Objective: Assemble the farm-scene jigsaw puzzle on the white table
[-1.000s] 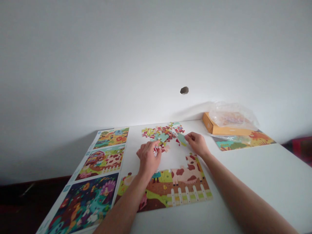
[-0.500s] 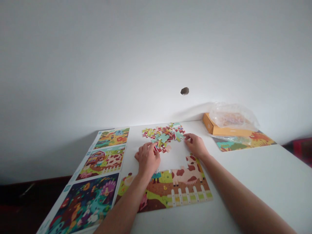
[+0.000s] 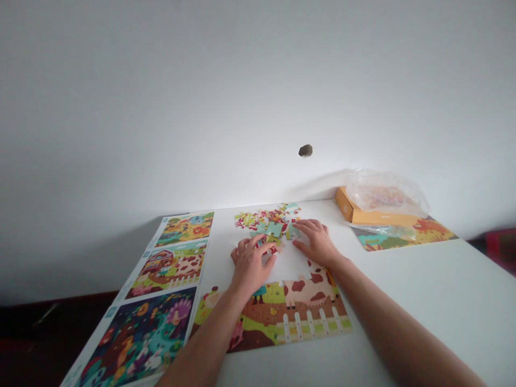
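Note:
A heap of loose jigsaw pieces lies at the back middle of the table. My left hand is at the heap's near side, fingers spread and thumb apart, with red-and-white pieces partly hidden under its fingertips. On the heap's right side my right hand reaches in, thumb and fingers parted, fingertips at a pale blue-green piece. Closer to me is a partly joined farm puzzle with a brown-spotted cow and white fence; my left forearm covers part of it.
Along the left lies a sheet of reference pictures, the middle one matching the farm scene. At the back right, a yellow-orange box with a clear plastic bag on it rests beside a dinosaur picture. A white wall rises behind the table.
My right hand has shifted slightly left into the heap, its fingers parting. My left hand has moved a little right and spread its fingers. Pieces at the heap's right side have shifted.

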{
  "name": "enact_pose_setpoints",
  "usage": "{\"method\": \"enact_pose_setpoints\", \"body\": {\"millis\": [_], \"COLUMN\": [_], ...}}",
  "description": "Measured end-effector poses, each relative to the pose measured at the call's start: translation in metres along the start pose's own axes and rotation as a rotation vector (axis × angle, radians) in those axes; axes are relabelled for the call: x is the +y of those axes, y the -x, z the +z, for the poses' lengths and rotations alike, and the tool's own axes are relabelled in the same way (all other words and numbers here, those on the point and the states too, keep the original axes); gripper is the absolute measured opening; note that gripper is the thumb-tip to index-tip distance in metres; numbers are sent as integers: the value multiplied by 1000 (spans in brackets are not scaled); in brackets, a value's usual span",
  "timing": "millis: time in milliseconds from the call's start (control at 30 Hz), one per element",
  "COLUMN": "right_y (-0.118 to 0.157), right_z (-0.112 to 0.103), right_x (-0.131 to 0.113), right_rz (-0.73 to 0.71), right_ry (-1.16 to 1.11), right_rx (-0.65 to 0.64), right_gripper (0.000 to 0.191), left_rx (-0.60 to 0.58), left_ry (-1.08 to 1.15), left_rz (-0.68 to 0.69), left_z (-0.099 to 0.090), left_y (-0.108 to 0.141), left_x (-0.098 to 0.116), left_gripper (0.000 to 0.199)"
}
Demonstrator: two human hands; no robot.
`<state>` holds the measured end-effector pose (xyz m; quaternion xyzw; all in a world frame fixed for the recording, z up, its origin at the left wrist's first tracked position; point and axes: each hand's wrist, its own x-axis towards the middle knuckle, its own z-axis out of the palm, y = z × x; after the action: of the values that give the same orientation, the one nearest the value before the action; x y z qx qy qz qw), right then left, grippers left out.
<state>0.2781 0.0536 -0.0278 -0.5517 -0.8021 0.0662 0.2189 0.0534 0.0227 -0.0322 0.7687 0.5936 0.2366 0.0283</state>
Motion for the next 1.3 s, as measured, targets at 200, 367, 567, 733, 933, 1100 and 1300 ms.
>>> {"method": "enact_pose_setpoints", "body": {"millis": [200,367,567,733,933,1100,1300], "right_y": [3,3,3,3,5,5,5], "right_z": [1,1,4,3,1,-1,-1], "right_x": [-11,-13,-11,-10,-14,-10,-6], "right_rz": [-151,-83,-11,-15,-123,-30,53], "right_ry": [2,19,63,74,81,93,116], "right_rx": [-203,-131,-12,-18,-61,-20,48], "right_gripper": [50,37,30,32,32,27,26], "left_rx": [-18,-24,-5,-20,-20,-29,10], "left_ry": [60,74,65,30,44,62,80], "left_rz": [29,34,37,69,54,32,2], "left_z": [-2,-3,-4,-5,-4,-5,0], "left_y": [-1,-1,-2,0,-1,-2,-4], "left_x": [2,3,4,6,6,5,0], "left_gripper": [36,39,33,26,21,18,16]}}
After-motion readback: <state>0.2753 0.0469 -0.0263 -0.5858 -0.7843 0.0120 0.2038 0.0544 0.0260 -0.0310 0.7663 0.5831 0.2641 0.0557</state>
